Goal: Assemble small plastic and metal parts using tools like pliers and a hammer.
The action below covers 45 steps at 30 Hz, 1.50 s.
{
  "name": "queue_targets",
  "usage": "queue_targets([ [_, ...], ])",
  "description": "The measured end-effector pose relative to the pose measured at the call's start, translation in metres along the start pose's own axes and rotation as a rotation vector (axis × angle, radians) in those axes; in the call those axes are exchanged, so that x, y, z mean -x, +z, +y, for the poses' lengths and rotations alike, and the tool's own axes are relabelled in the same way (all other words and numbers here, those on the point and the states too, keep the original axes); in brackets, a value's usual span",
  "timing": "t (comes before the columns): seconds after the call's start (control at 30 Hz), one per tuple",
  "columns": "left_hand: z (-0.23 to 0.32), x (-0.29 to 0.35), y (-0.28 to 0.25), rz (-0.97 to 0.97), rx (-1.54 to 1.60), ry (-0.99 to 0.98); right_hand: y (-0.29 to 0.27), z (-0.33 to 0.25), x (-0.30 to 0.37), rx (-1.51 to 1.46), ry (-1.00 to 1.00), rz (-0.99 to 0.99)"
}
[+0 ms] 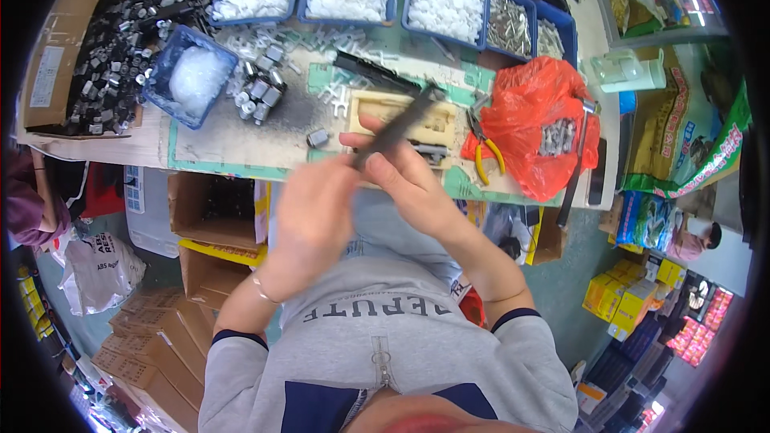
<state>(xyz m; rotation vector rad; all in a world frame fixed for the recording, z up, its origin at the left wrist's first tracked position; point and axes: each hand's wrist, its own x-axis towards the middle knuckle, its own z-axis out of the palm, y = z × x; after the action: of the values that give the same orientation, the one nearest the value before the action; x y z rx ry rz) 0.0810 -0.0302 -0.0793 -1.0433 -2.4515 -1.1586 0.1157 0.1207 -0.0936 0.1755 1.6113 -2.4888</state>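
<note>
Left hand [314, 207], blurred, obscures the near end of the black bar [399, 126]; far blue tray [350, 22] cropped above.

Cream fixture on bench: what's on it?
A dark part shows at its lower right. The right hand and its black bar cover some of the fixture; anything behind them can't be seen.

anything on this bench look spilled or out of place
Yes: small pale pieces lie scattered on the bench in front of the blue bins. Outside any container, they look spilled, though that may be deliberate.
</note>
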Motion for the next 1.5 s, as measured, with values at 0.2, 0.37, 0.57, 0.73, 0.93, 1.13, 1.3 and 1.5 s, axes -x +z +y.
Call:
queue_targets([
  [0.2, 0.004, 0.001, 0.007, 0.172, 0.034, 0.206, -0.021, -0.022, 0.008, 0.594, -0.05, 0.242],
  [0.37, -0.025, -0.016, 0.007, -0.059, 0.025, 0.488, -0.02, -0.052, 0.032, 1.276, -0.03, -0.03],
  [0.57, -0.022, 0.012, 0.018, -0.19, 0.351, 0.313, -0.009, -0.059, 0.041, 1.462, 0.02, -0.089],
  [0.73, -0.03, 0.015, 0.016, -0.006, 0.429, 0.049, -0.091, -0.075, 0.048, 0.98, -0.406, 0.424],
  [0.93, -0.041, 0.018, 0.014, -0.011, 0.804, -0.175, -0.294, -0.051, 0.08, 1.649, -0.434, 0.994],
  [1.13, -0.036, 0.028, 0.006, -0.028, 0.916, -0.242, -0.273, -0.066, 0.066, 1.914, -0.285, 1.061],
  [1.3, -0.039, 0.032, 0.0, -0.012, 0.963, -0.252, -0.304, -0.086, 0.064, 1.63, -0.152, 1.083],
  [1.5, -0.042, 0.037, -0.007, -0.016, 1.06, -0.296, -0.337, -0.097, 0.073, 1.622, -0.271, 1.196],
])
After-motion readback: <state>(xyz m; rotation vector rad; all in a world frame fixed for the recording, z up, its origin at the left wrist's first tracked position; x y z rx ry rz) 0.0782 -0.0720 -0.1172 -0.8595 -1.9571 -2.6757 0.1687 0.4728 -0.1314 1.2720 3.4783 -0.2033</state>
